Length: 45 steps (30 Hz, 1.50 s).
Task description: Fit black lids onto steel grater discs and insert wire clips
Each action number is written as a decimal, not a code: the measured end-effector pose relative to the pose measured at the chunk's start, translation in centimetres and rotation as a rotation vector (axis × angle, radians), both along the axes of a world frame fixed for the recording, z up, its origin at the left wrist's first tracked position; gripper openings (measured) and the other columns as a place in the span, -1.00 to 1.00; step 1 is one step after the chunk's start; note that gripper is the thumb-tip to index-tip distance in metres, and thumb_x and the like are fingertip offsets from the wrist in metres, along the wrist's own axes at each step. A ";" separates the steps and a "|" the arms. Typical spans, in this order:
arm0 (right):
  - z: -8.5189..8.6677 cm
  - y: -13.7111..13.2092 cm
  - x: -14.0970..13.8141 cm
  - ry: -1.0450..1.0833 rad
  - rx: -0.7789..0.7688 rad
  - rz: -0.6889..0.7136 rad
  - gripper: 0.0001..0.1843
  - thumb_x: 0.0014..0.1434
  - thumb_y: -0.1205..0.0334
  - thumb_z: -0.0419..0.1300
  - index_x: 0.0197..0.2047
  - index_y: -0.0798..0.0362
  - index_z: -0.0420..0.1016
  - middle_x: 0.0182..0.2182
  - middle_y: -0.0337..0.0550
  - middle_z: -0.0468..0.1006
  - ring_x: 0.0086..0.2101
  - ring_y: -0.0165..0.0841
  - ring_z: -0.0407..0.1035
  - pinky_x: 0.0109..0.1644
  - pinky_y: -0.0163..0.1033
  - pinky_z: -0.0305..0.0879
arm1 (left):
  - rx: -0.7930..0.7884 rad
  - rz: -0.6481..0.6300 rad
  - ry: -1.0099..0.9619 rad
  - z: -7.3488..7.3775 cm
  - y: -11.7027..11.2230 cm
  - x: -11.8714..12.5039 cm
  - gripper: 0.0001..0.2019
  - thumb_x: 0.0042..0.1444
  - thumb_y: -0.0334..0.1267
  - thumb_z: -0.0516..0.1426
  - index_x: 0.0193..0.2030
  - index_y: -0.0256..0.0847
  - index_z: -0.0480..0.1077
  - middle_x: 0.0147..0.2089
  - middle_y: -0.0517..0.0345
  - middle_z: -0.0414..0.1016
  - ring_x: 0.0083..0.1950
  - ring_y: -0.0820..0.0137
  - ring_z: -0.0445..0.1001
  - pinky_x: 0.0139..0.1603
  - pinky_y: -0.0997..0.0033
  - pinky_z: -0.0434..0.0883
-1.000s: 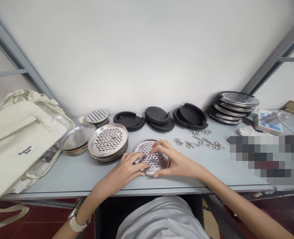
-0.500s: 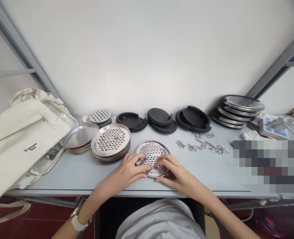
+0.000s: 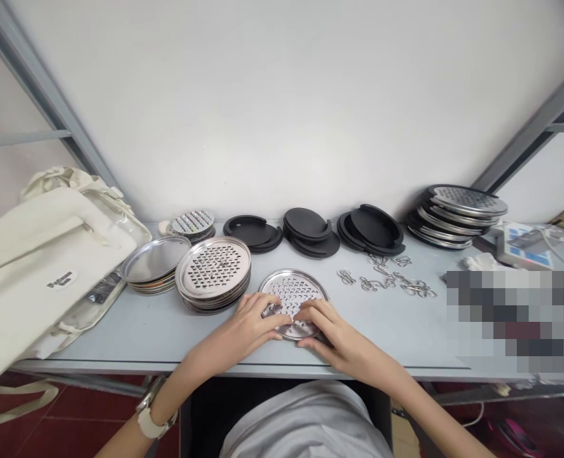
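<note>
While your two hands meet at the middle of the bench's front edge, both are on one perforated disc [image 3: 294, 294] lying flat there. Your left hand [image 3: 243, 327] is narrowed on the disc's near-left rim, bent fingers on top and thumb at the edge. Your right hand [image 3: 339, 337] grips the near-right rim the same way, so the fingertips of both hands almost meet over the holes. Whether either thumb goes under the rim, you cannot tell from this view. A watch [image 3: 151, 416] sits on your left wrist.

Just left of the disc stands a stack of like discs [image 3: 213, 270], and beside that a stack of plain trays [image 3: 155, 264]. Wire clips [image 3: 386, 280] lie scattered to the right. Along the back edge sit black rings [image 3: 308, 229] in three piles, with a taller disc pile [image 3: 458, 210] toward the back right corner. A cream bag [image 3: 38, 267] covers the left end.
</note>
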State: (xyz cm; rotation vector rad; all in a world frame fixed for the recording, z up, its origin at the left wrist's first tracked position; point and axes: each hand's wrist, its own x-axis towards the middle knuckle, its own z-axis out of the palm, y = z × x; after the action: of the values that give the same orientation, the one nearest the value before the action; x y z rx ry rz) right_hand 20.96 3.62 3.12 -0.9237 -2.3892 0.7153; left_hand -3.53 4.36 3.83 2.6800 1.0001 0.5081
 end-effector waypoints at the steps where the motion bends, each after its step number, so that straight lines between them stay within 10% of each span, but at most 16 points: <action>1: 0.0 0.0 0.0 0.000 -0.006 0.001 -0.77 0.33 0.19 0.09 0.04 -0.03 0.26 -0.02 -0.06 0.29 0.01 -0.24 0.21 0.09 -0.13 0.24 | 0.007 -0.008 0.001 0.0 0.0 0.0 -0.72 0.31 -0.29 0.03 0.13 -0.01 0.33 0.13 0.04 0.23 0.14 0.25 0.22 0.19 0.17 0.20; 25: 0.3 0.2 0.4 0.109 -0.025 -0.125 -0.83 0.33 0.25 0.06 -0.02 -0.02 0.32 -0.11 -0.09 0.36 -0.09 -0.26 0.29 -0.01 -0.17 0.28 | 0.115 0.045 -0.002 -0.5 -0.4 -0.1 -0.64 0.22 -0.11 0.15 0.13 -0.11 0.32 0.16 0.02 0.32 0.13 0.23 0.31 0.13 0.21 0.26; 31: 0.2 0.3 0.5 0.114 -0.019 -0.137 -0.83 0.33 0.26 0.04 -0.02 -0.02 0.31 -0.13 -0.09 0.37 -0.13 -0.27 0.31 -0.05 -0.17 0.31 | 0.347 0.129 -0.021 2.1 -2.0 -0.9 -0.66 0.32 -0.45 -0.07 0.19 -0.17 0.26 0.14 -0.04 0.36 0.11 0.28 0.35 0.13 0.21 0.27; 36: 0.0 0.4 0.5 0.140 -0.013 -0.142 -0.82 0.32 0.30 0.04 -0.01 -0.03 0.31 -0.15 -0.11 0.38 -0.16 -0.29 0.33 -0.06 -0.19 0.32 | 0.464 0.425 -0.047 4.3 -2.2 -3.9 -0.81 0.32 -0.32 0.01 0.01 -0.20 0.35 -0.08 0.03 0.41 -0.03 0.27 0.39 0.08 0.19 0.26; 45: -0.2 0.4 0.5 0.191 -0.028 -0.127 -0.83 0.34 0.30 0.02 -0.02 -0.01 0.30 -0.19 -0.13 0.38 -0.22 -0.34 0.35 -0.09 -0.22 0.33 | 0.384 0.361 0.074 4.7 -1.3 -6.2 -0.82 0.35 -0.24 -0.04 -0.06 -0.11 0.37 -0.09 0.12 0.39 -0.10 0.32 0.36 -0.07 0.28 0.18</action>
State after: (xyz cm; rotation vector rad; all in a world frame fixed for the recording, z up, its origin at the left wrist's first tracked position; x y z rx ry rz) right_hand 21.42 4.01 2.92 -0.9631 -2.1398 0.7538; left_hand -9.74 3.03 8.57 2.8674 1.5638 0.7396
